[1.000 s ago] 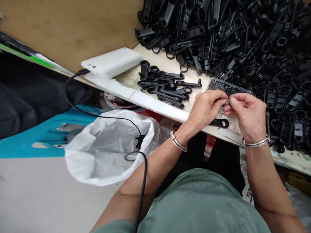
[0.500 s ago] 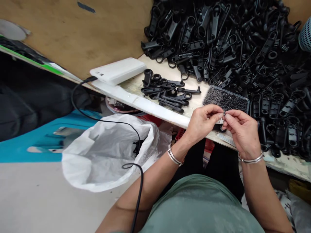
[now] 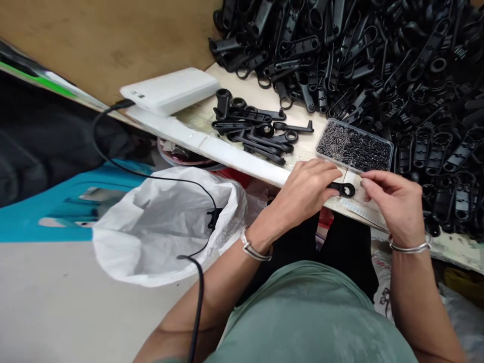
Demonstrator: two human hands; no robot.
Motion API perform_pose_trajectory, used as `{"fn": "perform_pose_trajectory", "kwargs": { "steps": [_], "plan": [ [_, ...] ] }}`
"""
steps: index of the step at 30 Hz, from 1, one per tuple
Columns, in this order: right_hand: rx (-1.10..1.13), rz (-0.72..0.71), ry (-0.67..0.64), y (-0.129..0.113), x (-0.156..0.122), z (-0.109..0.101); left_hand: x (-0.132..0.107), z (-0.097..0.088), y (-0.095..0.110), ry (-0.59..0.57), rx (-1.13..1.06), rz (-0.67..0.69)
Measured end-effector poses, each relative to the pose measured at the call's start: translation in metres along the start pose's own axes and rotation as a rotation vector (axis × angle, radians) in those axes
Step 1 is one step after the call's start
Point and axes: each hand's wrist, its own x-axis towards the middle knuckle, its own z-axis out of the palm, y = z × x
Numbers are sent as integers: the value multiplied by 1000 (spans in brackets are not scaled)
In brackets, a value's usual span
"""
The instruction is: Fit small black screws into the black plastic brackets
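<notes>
My left hand is closed around a black plastic ring-ended part at the table's front edge. Its ring sticks out to the right of my fingers, and the rest is hidden beneath them. My right hand is a short way to the right, with thumb and forefinger pinched together. Whatever may be between those fingertips is too small to make out. Just beyond both hands lies a clear box full of tiny black and grey pieces.
A large heap of black plastic parts covers the back and right. A smaller pile lies left of the box, near a white power bank with a black cable. A white sack stands open below the table edge.
My hands were together at the fingertips and have come apart. The right hand moved right; the left now grips the ring-ended part low on the table. The view has shifted slightly.
</notes>
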Motion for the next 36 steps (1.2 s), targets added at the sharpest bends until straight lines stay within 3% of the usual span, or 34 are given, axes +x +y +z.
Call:
{"fn": "perform_pose_trajectory", "kwargs": {
  "steps": [3, 7, 21, 27, 36],
  "plan": [
    [-331, -236, -114, 6, -4, -7, -6, 2, -3, -107, 94, -21],
    [-516, -451, -234, 7, -4, -5, -6, 6, -5, -120, 143, -21],
    [-1001, -740, -526, -4, 11, -4, -3, 1, -1, -175, 160, -37],
    [-968, -772, -475, 2, 8, -3, -6, 3, -2, -150, 177, 55],
    [-926, -639, -347, 7, 5, 8, -16, 7, 0, -57, 186, 96]
  ]
}}
